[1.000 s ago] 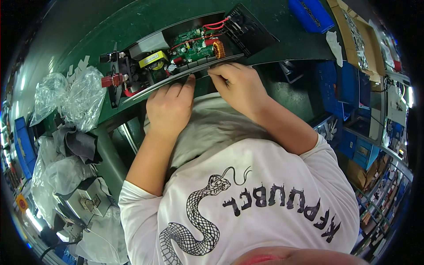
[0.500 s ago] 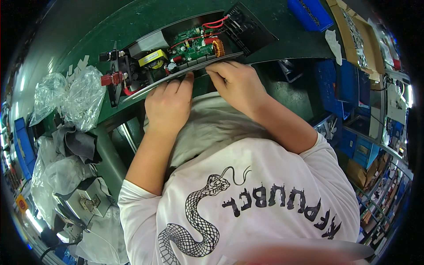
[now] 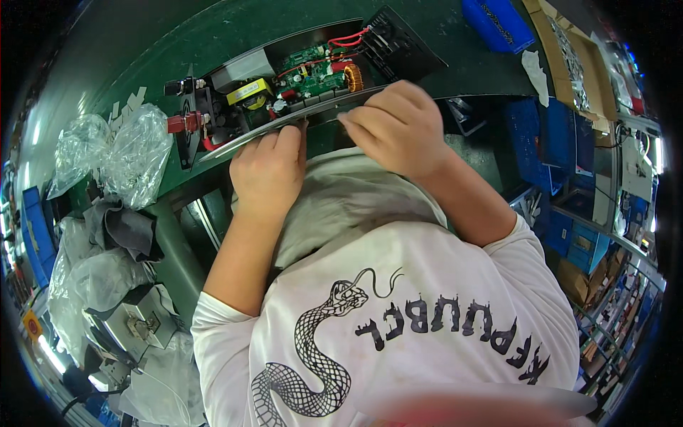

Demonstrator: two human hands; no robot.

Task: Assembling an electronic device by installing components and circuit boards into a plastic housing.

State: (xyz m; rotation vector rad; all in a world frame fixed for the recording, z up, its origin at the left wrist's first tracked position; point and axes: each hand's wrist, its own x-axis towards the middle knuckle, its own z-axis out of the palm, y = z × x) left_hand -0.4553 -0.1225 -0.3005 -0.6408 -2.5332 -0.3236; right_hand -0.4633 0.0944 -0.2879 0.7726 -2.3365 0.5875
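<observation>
An open power inverter (image 3: pixel 306 84) lies across the bench in front of me, its long metal casing tilted up to the right. Inside are a green circuit board (image 3: pixel 302 71), a yellow-wrapped transformer (image 3: pixel 247 91) and a copper-wound ring coil (image 3: pixel 353 77). Red and black terminals (image 3: pixel 186 122) stick out at its left end; a black slotted end panel (image 3: pixel 400 46) stands out on the right, joined by red wires. My left hand (image 3: pixel 267 169) is curled at the casing's near side, fingertips partly hidden. Pinched closed, my right hand (image 3: pixel 400 129) hovers just off the same side; its grip is unclear.
Clear plastic bags (image 3: pixel 135 156) lie on the bench's left end, above a dark grey cloth (image 3: pixel 124 228). Far right are a blue bin of small parts (image 3: pixel 499 25), a piece of white paper (image 3: pixel 535 77) and a cardboard box (image 3: pixel 580 64). Blue bins and shelving line the right side.
My right hand has come away from the casing's near edge, turned, and risen slightly to the right. The left hand has shifted a little left and down; the inverter is nearly still.
</observation>
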